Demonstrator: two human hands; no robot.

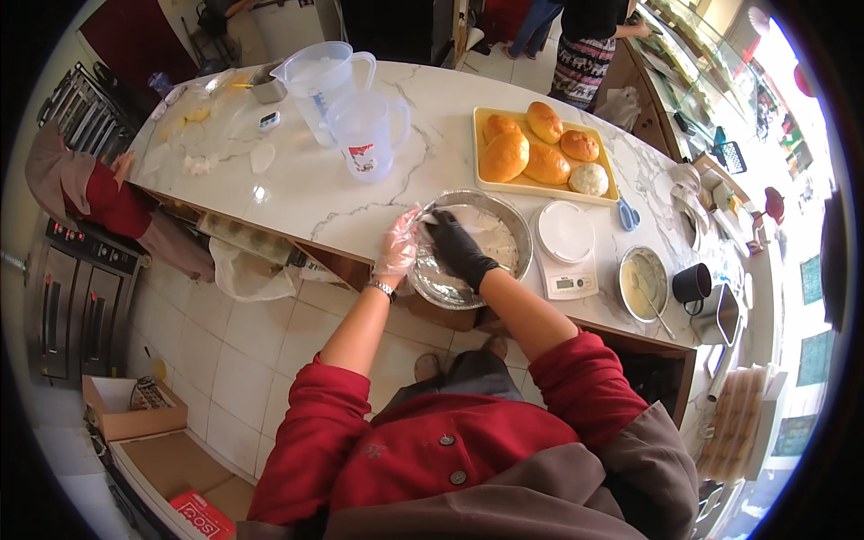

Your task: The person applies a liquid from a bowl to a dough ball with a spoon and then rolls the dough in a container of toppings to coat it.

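Observation:
A wide round metal bowl [520, 225] sits at the counter's front edge, with a whitish layer inside it. My left hand [399, 245], in a clear plastic glove, is at the bowl's left rim with its fingers curled together. Reaching over the bowl from the right, my right hand [459, 249] wears a black glove. Its fingertips are bunched close to the left hand's fingers, where clear, shiny plastic shows. Whatever lies between the fingers is too small to make out.
Right of the bowl stand a white kitchen scale [571, 286], blue scissors [627, 214] and a steel bowl of pale cream [643, 283]. Behind are a yellow tray [490, 186] of several buns and two plastic jugs [362, 135]. A co-worker [94, 193] stands at the left end.

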